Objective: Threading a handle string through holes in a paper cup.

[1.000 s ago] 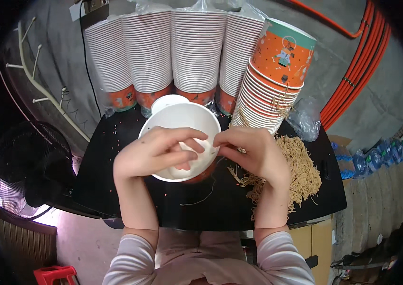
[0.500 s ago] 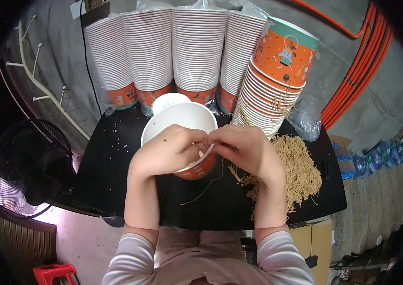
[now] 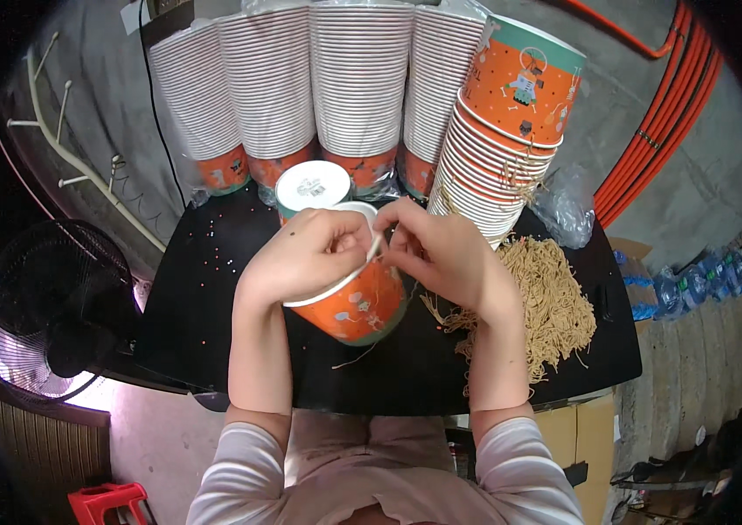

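Observation:
An orange and green paper bucket [image 3: 351, 308] with a white rim is tilted between my hands, its mouth up toward the back left. My left hand [image 3: 303, 255] is closed on the rim, fingertips pinched at its right edge. My right hand [image 3: 442, 255] meets it there, fingers curled in a pinch on a thin tan string. The string [image 3: 355, 360] trails below the bucket onto the black table; its upper end is hidden by my fingers. Behind, a second bucket [image 3: 313, 185] stands bottom up. To the right lies a heap of tan strings [image 3: 553, 306].
Tall wrapped stacks of paper buckets [image 3: 362, 83] line the back. A leaning stack [image 3: 493, 171] has strings hanging on it. Small beads dot the black table [image 3: 187, 324] at left. A fan [image 3: 56, 306] stands left, and a crumpled plastic bag [image 3: 565, 214] lies right.
The bucket has tipped and turned, so its orange side shows more and its inside less. My hands moved slightly apart at the rim. The upside-down bucket behind is more exposed.

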Available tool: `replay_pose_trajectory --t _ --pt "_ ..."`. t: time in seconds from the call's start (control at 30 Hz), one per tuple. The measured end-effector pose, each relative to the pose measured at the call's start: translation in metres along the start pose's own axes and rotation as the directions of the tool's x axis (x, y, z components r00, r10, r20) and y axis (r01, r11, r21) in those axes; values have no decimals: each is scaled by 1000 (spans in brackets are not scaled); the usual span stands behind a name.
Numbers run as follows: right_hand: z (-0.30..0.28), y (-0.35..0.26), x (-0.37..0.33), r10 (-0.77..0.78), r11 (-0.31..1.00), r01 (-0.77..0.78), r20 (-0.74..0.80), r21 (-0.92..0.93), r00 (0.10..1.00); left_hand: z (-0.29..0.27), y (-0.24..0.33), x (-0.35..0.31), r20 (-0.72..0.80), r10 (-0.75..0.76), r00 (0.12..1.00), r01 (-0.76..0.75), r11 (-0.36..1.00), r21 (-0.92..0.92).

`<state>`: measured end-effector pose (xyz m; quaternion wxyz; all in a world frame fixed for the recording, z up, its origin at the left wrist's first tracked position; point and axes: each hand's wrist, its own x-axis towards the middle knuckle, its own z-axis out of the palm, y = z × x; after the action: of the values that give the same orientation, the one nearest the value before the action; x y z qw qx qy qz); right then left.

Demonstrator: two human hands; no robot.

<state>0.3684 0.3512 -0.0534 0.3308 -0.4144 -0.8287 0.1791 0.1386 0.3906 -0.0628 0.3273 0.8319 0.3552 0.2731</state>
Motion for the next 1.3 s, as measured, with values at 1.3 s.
replay_pose_trajectory --t 1.3 --pt "-11 9 -4 -202 916 281 -276 285 940 10 6 19 -55 340 939 -333 853 -402"
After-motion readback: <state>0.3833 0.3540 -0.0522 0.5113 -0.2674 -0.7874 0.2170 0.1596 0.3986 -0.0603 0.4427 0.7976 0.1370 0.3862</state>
